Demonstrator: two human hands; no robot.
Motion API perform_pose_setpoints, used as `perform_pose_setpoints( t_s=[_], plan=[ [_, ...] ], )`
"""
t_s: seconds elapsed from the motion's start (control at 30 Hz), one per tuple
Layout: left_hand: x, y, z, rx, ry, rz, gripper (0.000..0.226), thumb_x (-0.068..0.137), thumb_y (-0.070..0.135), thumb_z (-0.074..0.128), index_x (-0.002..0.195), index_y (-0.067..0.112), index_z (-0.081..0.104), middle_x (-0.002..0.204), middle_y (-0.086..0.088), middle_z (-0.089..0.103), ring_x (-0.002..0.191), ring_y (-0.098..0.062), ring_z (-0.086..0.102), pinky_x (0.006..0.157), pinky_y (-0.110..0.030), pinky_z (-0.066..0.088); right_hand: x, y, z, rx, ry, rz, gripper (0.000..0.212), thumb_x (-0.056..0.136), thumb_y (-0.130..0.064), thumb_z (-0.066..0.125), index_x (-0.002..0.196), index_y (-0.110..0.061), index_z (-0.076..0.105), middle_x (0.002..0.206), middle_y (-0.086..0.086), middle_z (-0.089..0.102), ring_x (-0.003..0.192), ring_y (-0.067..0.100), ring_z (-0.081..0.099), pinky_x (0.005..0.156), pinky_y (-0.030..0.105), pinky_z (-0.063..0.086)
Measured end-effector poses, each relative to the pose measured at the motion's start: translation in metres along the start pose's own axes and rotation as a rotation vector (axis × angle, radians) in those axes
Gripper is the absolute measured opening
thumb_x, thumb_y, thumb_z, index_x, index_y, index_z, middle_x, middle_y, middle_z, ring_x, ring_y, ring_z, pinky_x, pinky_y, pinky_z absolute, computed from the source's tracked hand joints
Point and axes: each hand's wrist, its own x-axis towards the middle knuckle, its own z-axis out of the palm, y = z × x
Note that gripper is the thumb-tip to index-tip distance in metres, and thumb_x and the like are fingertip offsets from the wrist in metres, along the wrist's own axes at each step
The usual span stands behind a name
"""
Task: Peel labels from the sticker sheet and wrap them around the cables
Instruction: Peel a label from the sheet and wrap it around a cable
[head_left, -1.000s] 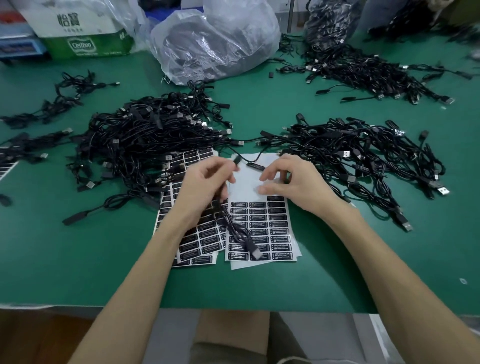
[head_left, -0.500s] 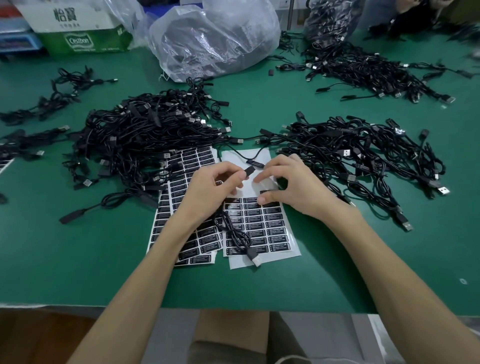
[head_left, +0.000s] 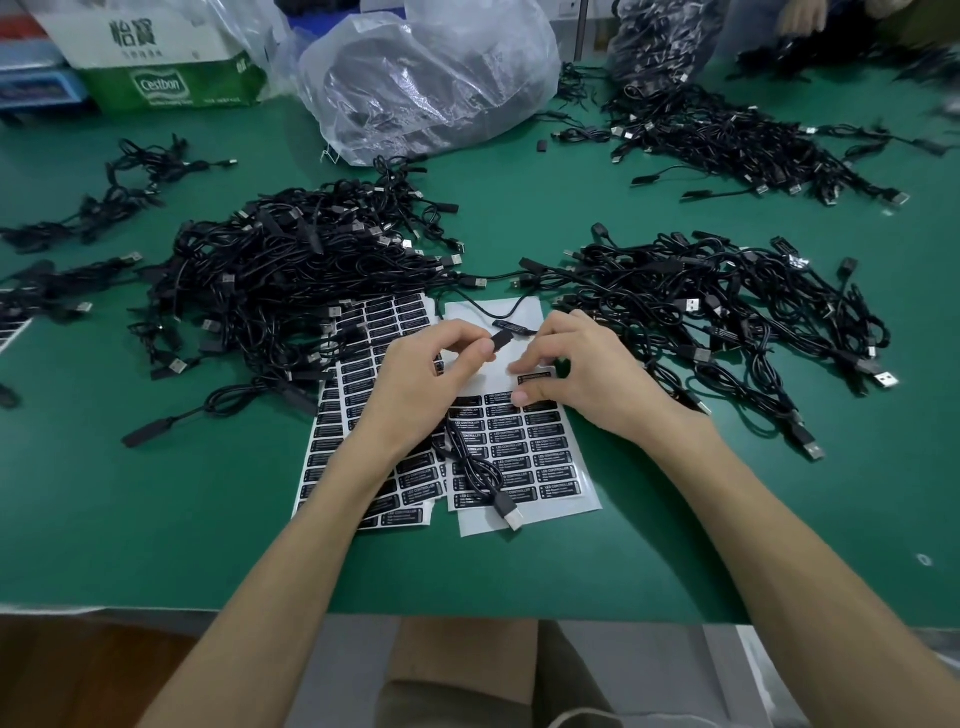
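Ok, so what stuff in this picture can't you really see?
All in the head view:
1. Small print on the sticker sheet: too small.
2. What fills the plastic bag: crinkly plastic blurs it.
3. Whether the label is peeled free: fingers of the right hand cover its edge.
4. The cable inside the left hand: fingers hide it.
5. Another person's hand: top edge cuts it off.

We count two hands: left hand (head_left: 415, 384) gripping one cable (head_left: 475, 467), right hand (head_left: 582, 379) pinching one label (head_left: 537, 375). Sticker sheets: two in the centre, full sheet (head_left: 358, 395) and part-peeled sheet (head_left: 524, 452), plus the edge of a third sheet (head_left: 13, 332) far left. On the surface (head_left: 156, 519) we get three big cable heaps (left pile (head_left: 291, 280), right pile (head_left: 717, 306), far pile (head_left: 727, 140)), two small ones (upper cluster (head_left: 130, 192), lower cluster (head_left: 47, 291)), two clear bags (centre bag (head_left: 431, 78), far bag (head_left: 660, 47)) and one carton (head_left: 156, 57).
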Motion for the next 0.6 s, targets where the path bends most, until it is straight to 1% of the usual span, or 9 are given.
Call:
perform_pose_setpoints(
  t_s=[0.13, 0.27, 0.4, 0.47, 0.6],
  plan=[
    [0.0003, -0.002, 0.0012, 0.03, 0.005, 0.019, 0.012, 0.102, 0.03, 0.065, 0.101, 0.023, 0.075, 0.095, 0.018, 0.074, 0.094, -0.003, 0.066, 0.07, -0.01, 0.041, -0.0007, -0.0006, 0.0, 0.003, -0.005, -0.001, 0.03, 0.075, -0.042, 0.087, 0.1, -0.027, 0.08, 0.097, -0.01, 0.057, 0.095, 0.008, 0.047, 0.086, 0.03, 0.042],
    [0.0005, -0.0034, 0.0022, 0.055, 0.001, 0.016, 0.012, 0.102, 0.029, 0.065, 0.099, 0.024, 0.075, 0.092, 0.019, 0.073, 0.093, -0.002, 0.067, 0.071, -0.009, 0.04, -0.0019, -0.0018, -0.0004, 0.017, -0.019, -0.002, 0.025, 0.076, -0.039, 0.088, 0.095, -0.027, 0.076, 0.101, -0.007, 0.058, 0.095, 0.0, 0.049, 0.085, 0.031, 0.043],
    [0.0007, -0.0033, 0.0016, 0.062, 0.004, 0.003, 0.012, 0.102, 0.031, 0.064, 0.097, 0.026, 0.074, 0.09, 0.021, 0.074, 0.094, -0.003, 0.068, 0.073, -0.009, 0.04, -0.0022, -0.0045, -0.0009, 0.046, -0.029, 0.022, 0.022, 0.077, -0.034, 0.088, 0.092, -0.024, 0.076, 0.102, -0.006, 0.057, 0.094, -0.001, 0.053, 0.083, 0.028, 0.044],
    [0.0004, -0.003, 0.0018, 0.069, 0.004, 0.002, 0.012, 0.102, 0.032, 0.064, 0.097, 0.026, 0.074, 0.09, 0.021, 0.074, 0.093, -0.004, 0.068, 0.073, -0.01, 0.041, -0.002, -0.0056, -0.001, 0.04, -0.03, 0.014, 0.021, 0.078, -0.032, 0.088, 0.092, -0.022, 0.076, 0.099, -0.006, 0.059, 0.092, 0.0, 0.052, 0.082, 0.027, 0.043],
    [-0.0003, -0.0024, 0.0016, 0.07, 0.002, 0.0, 0.013, 0.102, 0.033, 0.063, 0.097, 0.027, 0.073, 0.089, 0.02, 0.074, 0.093, -0.006, 0.068, 0.076, -0.016, 0.046, -0.0019, -0.0076, 0.0001, 0.026, -0.03, 0.007, 0.021, 0.08, -0.028, 0.087, 0.095, -0.018, 0.076, 0.096, -0.003, 0.062, 0.09, 0.003, 0.051, 0.083, 0.028, 0.045]
  ],
)
